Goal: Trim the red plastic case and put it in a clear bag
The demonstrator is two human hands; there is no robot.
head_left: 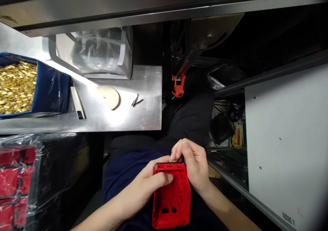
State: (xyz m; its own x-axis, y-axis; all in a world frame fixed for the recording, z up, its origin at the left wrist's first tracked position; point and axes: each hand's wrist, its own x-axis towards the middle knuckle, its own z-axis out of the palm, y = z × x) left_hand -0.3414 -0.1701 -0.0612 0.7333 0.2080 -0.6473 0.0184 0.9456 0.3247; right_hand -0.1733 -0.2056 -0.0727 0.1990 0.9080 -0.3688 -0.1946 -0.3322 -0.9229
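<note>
An open red plastic housing (pixel 169 198) is held above my lap, its hollow side facing up. Slots run along its far end, and two dark holes show in its floor. My left hand (pixel 151 181) grips it from the left, thumb inside the shell and fingers behind the far edge. At the far right corner is my right hand (pixel 194 164), with curled fingers and the thumb pressed against them. Whatever is between those fingertips, if anything, is hidden. On the metal bench (pixel 148 116) lie small nippers (pixel 137 101) and a round cream disc (pixel 110 97).
A blue bin (pixel 51 87) of gold-coloured metal pieces (pixel 16 84) stands at left, near a white strip-like tool (pixel 77 103). Behind is a grey bin (pixel 125 53) with plastic bags. Wrapped red parts (pixel 10 183) sit lower left. An orange-handled tool (pixel 178 87) hangs ahead; a white panel (pixel 287 138) is right.
</note>
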